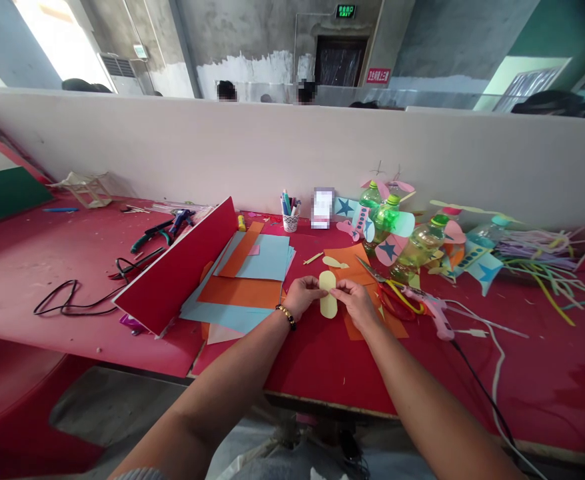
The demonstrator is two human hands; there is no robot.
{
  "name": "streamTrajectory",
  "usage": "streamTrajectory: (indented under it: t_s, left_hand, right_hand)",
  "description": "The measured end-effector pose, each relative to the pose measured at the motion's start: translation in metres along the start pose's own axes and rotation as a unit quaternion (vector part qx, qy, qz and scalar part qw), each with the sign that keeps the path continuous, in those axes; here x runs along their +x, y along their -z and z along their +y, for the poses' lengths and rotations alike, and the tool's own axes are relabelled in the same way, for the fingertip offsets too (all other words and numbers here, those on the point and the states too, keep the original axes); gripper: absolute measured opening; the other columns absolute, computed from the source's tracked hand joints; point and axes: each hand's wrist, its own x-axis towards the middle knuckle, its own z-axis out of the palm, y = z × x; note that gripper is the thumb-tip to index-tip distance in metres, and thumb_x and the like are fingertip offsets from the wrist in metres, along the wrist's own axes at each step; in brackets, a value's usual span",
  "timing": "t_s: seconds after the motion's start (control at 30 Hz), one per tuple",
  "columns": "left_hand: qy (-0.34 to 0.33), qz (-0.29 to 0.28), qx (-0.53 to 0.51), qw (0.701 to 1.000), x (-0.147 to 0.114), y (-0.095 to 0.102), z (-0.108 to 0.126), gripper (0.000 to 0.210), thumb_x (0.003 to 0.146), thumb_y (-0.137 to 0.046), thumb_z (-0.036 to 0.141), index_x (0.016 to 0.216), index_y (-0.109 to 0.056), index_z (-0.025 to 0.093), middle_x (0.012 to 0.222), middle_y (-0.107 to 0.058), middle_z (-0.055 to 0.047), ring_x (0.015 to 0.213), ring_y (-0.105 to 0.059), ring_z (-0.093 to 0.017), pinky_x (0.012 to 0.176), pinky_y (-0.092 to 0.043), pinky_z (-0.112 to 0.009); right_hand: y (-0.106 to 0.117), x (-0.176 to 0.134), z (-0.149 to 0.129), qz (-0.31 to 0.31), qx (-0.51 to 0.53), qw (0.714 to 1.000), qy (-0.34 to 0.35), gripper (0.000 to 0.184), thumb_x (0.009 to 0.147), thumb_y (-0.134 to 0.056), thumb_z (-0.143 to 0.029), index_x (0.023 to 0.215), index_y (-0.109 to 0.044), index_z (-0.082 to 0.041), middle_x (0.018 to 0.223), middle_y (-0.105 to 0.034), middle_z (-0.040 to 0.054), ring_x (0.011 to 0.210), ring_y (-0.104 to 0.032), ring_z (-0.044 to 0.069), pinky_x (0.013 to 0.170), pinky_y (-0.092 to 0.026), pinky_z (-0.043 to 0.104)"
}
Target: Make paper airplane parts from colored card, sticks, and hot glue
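Forearms (pixel 232 377) reach in from the near side, angled toward each other. Left hand (pixel 300 297) and right hand (pixel 358 304) pinch a pale yellow rounded paper strip (pixel 328 305) by its opposite edges, over the middle of the red table (pixel 317 367). At the far side stands a white partition (pixel 242 150); beyond it, a patchy grey wall (pixel 257 33) and dark doorway (pixel 340 61).

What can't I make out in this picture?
In the head view:
Pale yellow strip between left hand and right hand: underside, turned away from the camera.
Propped screen: contents, blurred.
White cable: one end, cut off by the bottom edge.
People beyond the partition: bodies, hidden by it.
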Motion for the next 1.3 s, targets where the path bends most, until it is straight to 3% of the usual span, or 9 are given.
streamTrajectory:
  t_s: [0.7, 0.9, 1.13, 1.3]
  left_hand:
    - [0.01, -0.004, -0.011, 1.0, -0.003, -0.002, 0.006, 0.036, 0.048, -0.082, 0.03, 0.067, -0.057, 0.014, 0.064, -0.062, 0.0, 0.056, -0.056, -0.011, 0.054, -0.042, -0.022]
    - [0.04, -0.023, -0.032, 0.998, -0.006, 0.0, 0.014, 0.034, 0.062, -0.075, 0.042, 0.075, -0.06, 0.014, 0.064, -0.059, 0.001, 0.055, -0.055, -0.009, 0.055, -0.046, -0.023]
    - [0.049, -0.083, -0.03, 0.995, -0.006, 0.007, 0.019, 0.034, 0.06, -0.076, 0.027, 0.089, -0.064, 0.013, 0.08, -0.065, -0.005, 0.068, -0.062, -0.014, 0.067, -0.051, -0.029]
    - [0.009, -0.09, -0.033, 0.995, -0.006, 0.006, 0.018, 0.047, 0.058, -0.08, 0.024, 0.098, -0.055, 0.018, 0.086, -0.064, -0.004, 0.075, -0.062, -0.015, 0.065, -0.051, -0.027]
  right_hand:
    - [0.001, -0.002, -0.008, -0.02, 0.042, 0.998, -0.03, 0.017, 0.068, -0.069, -0.032, 0.064, -0.059, -0.02, 0.055, -0.053, -0.004, 0.051, -0.047, 0.012, 0.052, -0.037, 0.025]
    - [0.005, 0.002, -0.002, 0.008, 0.057, 0.998, -0.018, 0.017, 0.068, -0.07, -0.031, 0.062, -0.059, -0.019, 0.057, -0.053, -0.0038, 0.055, -0.046, 0.011, 0.055, -0.037, 0.024]
    - [0.009, 0.004, 0.001, 0.017, 0.085, 0.995, -0.046, 0.02, 0.068, -0.069, -0.037, 0.066, -0.06, -0.019, 0.057, -0.057, -0.0022, 0.052, -0.048, 0.012, 0.053, -0.039, 0.026]
    - [0.01, 0.004, 0.0, 0.027, 0.086, 0.995, -0.046, 0.022, 0.064, -0.072, -0.038, 0.066, -0.06, -0.019, 0.059, -0.059, -0.0021, 0.054, -0.051, 0.013, 0.055, -0.041, 0.027]
